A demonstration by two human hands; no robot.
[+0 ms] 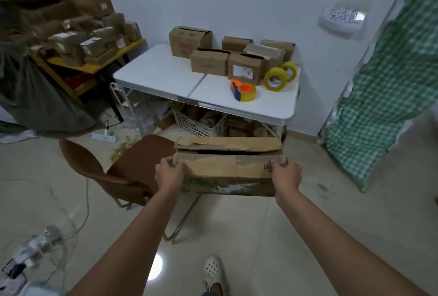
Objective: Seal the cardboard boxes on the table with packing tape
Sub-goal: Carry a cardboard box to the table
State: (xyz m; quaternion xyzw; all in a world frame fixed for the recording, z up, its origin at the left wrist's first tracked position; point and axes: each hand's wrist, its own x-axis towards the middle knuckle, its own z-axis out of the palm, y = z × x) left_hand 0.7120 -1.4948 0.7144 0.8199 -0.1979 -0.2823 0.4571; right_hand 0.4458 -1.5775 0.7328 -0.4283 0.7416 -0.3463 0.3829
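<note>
Cardboard box (228, 172) — held between left hand (169, 172) and right hand (285, 175).

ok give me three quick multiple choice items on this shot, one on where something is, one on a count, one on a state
1. Where is the orange tape dispenser?
A. on the white table
B. on the brown chair
C. on the floor

2. How many loose yellowish tape rolls stand beside it?
A. one
B. two
C. four

3. The torn cardboard box is:
A. taped shut
B. held at both ends, flaps unsealed
C. lying flattened

Answers: 1 A, it sits near the table's front edge. 2 B, two rolls stand upright. 3 B, the left hand and right hand grip its ends, a gap showing between flaps.
</note>
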